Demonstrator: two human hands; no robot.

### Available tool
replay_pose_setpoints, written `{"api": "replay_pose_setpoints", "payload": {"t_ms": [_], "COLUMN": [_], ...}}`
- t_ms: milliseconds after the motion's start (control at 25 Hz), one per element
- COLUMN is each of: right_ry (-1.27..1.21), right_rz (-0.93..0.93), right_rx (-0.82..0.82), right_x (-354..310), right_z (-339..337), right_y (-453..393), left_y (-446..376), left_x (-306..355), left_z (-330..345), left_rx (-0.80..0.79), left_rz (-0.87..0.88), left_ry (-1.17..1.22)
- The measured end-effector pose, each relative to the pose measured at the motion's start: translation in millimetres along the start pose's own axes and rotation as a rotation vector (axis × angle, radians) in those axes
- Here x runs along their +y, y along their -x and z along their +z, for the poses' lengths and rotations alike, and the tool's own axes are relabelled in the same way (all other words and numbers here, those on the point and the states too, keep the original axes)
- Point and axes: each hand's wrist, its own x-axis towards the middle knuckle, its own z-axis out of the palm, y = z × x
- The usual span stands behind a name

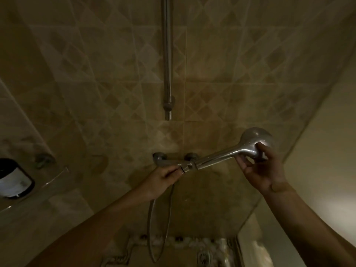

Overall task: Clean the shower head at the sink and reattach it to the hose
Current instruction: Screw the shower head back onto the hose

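A chrome shower head [250,139] with a long handle slants from the lower centre up to the right in front of the tiled wall. My right hand [260,170] grips it at the neck, just under the round head. My left hand [163,178] pinches the hose's end fitting [185,168], which sits against the base of the handle. The metal hose [152,224] hangs from my left hand in a loop toward the floor.
A vertical chrome riser rail [167,58] runs down the tiled wall above the mixer valve [159,158]. A glass shelf [54,178] with a dark dispenser [13,180] is at the left. A floor drain [203,257] lies below. A pale wall panel [317,151] closes the right side.
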Motion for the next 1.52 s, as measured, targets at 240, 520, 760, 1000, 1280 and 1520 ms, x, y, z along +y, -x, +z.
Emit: {"api": "replay_pose_setpoints", "payload": {"t_ms": [240,520,760,1000,1280,1520], "right_ry": [-0.028,-0.071,0.323,0.534,0.628,0.388], "right_rz": [0.069,0.091,0.174,0.109,0.034,0.051], "right_rx": [0.009,0.016,0.029,-0.016,-0.200,-0.294], "right_x": [32,47,27,21,12,10], "right_z": [-24,-37,-52,-51,-51,-45], "right_y": [7,2,-2,-7,-19,-41], "left_y": [19,21,15,2,-17,-35], "left_x": [-20,-29,-44,-45,-60,-65], "left_z": [1,-2,-20,-23,-32,-40], "left_rx": [-0.120,-0.119,-0.175,-0.287,-0.291,-0.308], "left_rz": [-0.070,-0.109,-0.165,-0.207,-0.335,-0.445], "left_ry": [-0.067,0.011,0.137,0.139,0.212,0.351]}}
